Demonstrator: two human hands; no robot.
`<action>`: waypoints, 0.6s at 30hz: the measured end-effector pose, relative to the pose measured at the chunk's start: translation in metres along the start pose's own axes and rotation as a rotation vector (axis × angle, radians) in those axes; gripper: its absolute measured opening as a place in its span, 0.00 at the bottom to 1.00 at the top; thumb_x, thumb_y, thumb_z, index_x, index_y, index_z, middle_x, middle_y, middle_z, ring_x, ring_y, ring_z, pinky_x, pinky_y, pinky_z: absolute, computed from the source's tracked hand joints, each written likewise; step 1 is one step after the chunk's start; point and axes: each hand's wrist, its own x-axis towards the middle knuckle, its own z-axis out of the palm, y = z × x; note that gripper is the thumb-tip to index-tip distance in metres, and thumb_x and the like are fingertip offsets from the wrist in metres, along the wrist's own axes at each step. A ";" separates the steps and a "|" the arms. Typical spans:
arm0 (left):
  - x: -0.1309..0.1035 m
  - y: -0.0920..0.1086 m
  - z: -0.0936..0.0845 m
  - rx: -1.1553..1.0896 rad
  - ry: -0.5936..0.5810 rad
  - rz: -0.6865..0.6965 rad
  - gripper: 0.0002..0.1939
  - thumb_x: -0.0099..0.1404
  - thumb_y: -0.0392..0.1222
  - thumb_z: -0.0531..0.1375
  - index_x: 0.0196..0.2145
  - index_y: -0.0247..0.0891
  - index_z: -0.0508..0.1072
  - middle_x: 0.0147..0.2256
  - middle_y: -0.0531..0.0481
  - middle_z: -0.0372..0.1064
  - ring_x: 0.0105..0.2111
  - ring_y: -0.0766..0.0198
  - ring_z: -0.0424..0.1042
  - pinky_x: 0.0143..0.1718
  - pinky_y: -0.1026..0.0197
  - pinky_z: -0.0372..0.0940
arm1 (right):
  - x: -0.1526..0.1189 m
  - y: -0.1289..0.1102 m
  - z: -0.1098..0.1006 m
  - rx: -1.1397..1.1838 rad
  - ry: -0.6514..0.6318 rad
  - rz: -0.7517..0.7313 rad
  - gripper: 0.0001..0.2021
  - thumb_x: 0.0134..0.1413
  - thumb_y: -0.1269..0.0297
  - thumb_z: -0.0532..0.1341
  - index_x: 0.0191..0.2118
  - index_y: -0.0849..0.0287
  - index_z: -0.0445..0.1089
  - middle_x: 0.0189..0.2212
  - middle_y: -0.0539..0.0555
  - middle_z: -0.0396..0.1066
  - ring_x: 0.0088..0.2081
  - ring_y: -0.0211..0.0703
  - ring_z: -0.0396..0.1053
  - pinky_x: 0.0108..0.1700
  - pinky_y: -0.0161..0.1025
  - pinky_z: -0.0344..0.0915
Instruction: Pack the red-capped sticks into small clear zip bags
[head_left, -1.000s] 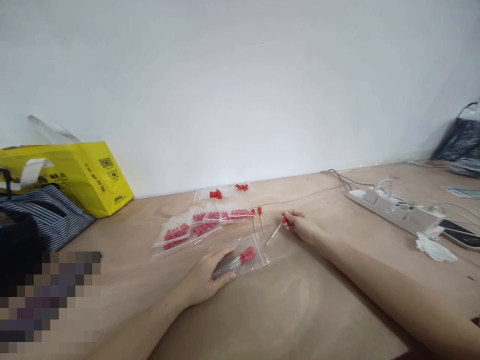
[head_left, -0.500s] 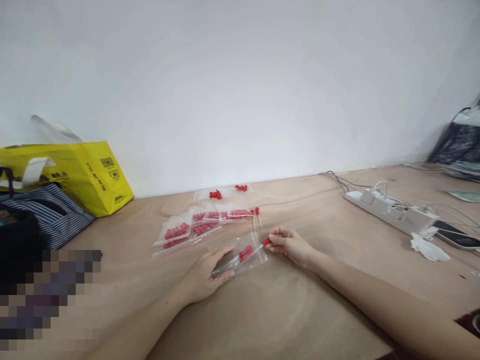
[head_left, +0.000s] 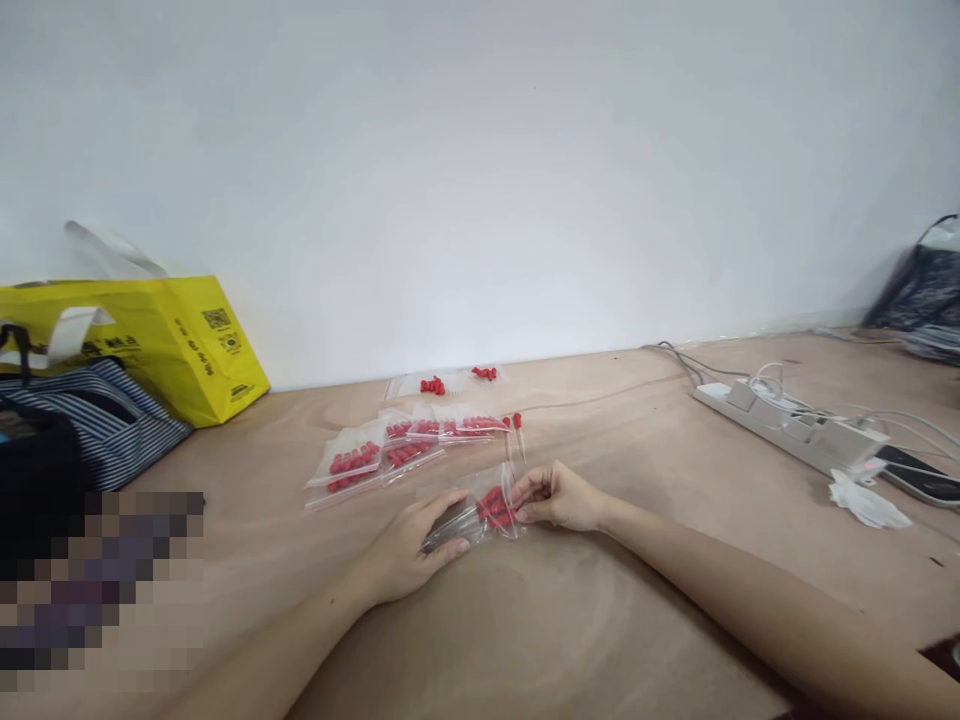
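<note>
A clear zip bag (head_left: pixel 459 522) lies in front of me, holding several glass droppers with red rubber bulbs (head_left: pixel 491 501). My left hand (head_left: pixel 409 548) grips the bag's closed end between thumb and fingers. At its open end, on the right, my right hand (head_left: pixel 556 498) pinches the red bulb of another dropper (head_left: pixel 508 518), whose stem lies inside the bag. Exactly how far the bulb is in is hard to see. Just behind the bag are two loose droppers (head_left: pixel 518 425) with red bulbs.
Several filled bags of red-bulbed droppers (head_left: pixel 352 462) overlap behind my left hand. More red-bulbed droppers (head_left: pixel 433 386) lie on plastic near the wall. A yellow bag (head_left: pixel 187 340) and striped bag (head_left: pixel 135 415) stand left. On the right are a power strip (head_left: pixel 780 432), phone (head_left: pixel 919 475) and crumpled white tissue (head_left: pixel 870 500).
My right hand has moved left to the bag's mouth, pushing the dropper further in among the others. My left hand keeps its hold on the bag. The view has shifted slightly.
</note>
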 end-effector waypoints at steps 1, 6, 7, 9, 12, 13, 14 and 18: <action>0.000 0.000 0.000 0.002 -0.003 0.001 0.23 0.60 0.48 0.53 0.53 0.43 0.57 0.52 0.48 0.58 0.50 0.55 0.59 0.49 0.54 0.56 | 0.002 0.000 0.000 -0.032 -0.003 0.010 0.13 0.28 0.63 0.68 0.26 0.62 0.71 0.21 0.48 0.70 0.20 0.32 0.63 0.24 0.30 0.58; 0.000 0.000 0.000 -0.005 0.000 0.021 0.23 0.60 0.48 0.54 0.53 0.44 0.56 0.52 0.49 0.58 0.50 0.55 0.59 0.49 0.54 0.56 | 0.011 0.003 0.004 -0.258 0.121 -0.106 0.10 0.33 0.62 0.66 0.18 0.62 0.66 0.15 0.46 0.63 0.18 0.29 0.58 0.21 0.28 0.54; 0.000 0.000 0.000 -0.005 0.001 0.020 0.24 0.60 0.48 0.54 0.53 0.44 0.56 0.52 0.49 0.58 0.50 0.55 0.59 0.49 0.54 0.56 | 0.012 0.004 0.005 -0.288 0.142 -0.133 0.10 0.33 0.63 0.65 0.18 0.62 0.65 0.15 0.46 0.63 0.19 0.29 0.58 0.22 0.28 0.54; 0.000 0.000 0.000 -0.006 0.003 0.021 0.24 0.60 0.48 0.54 0.53 0.44 0.56 0.52 0.49 0.58 0.50 0.55 0.59 0.49 0.54 0.56 | 0.014 0.004 0.002 -0.311 0.108 -0.128 0.09 0.33 0.63 0.65 0.20 0.62 0.66 0.16 0.45 0.63 0.19 0.29 0.58 0.21 0.28 0.55; -0.001 -0.001 0.000 -0.007 0.008 0.040 0.24 0.60 0.47 0.54 0.53 0.44 0.55 0.52 0.49 0.58 0.50 0.56 0.59 0.49 0.54 0.56 | 0.026 -0.002 -0.014 -0.353 0.105 -0.016 0.08 0.34 0.64 0.64 0.24 0.62 0.68 0.17 0.46 0.66 0.18 0.31 0.60 0.20 0.28 0.56; -0.001 -0.001 0.000 -0.009 0.009 0.047 0.24 0.60 0.46 0.54 0.53 0.44 0.55 0.52 0.49 0.58 0.50 0.56 0.59 0.50 0.54 0.56 | 0.033 -0.006 -0.022 -0.394 0.184 0.023 0.07 0.35 0.65 0.63 0.24 0.62 0.68 0.18 0.47 0.67 0.18 0.31 0.61 0.21 0.28 0.56; -0.001 -0.001 0.000 -0.013 0.009 0.051 0.24 0.60 0.46 0.54 0.53 0.44 0.55 0.52 0.49 0.58 0.50 0.57 0.59 0.50 0.54 0.56 | 0.042 -0.009 -0.030 -0.462 0.368 0.046 0.05 0.37 0.66 0.62 0.24 0.62 0.69 0.19 0.48 0.68 0.20 0.32 0.63 0.22 0.28 0.57; -0.001 -0.001 -0.001 -0.030 -0.002 0.026 0.24 0.60 0.47 0.54 0.53 0.43 0.56 0.53 0.48 0.58 0.50 0.56 0.59 0.49 0.54 0.56 | 0.083 -0.016 -0.057 -0.538 0.632 0.094 0.07 0.41 0.67 0.58 0.29 0.64 0.70 0.29 0.56 0.71 0.32 0.39 0.68 0.30 0.30 0.59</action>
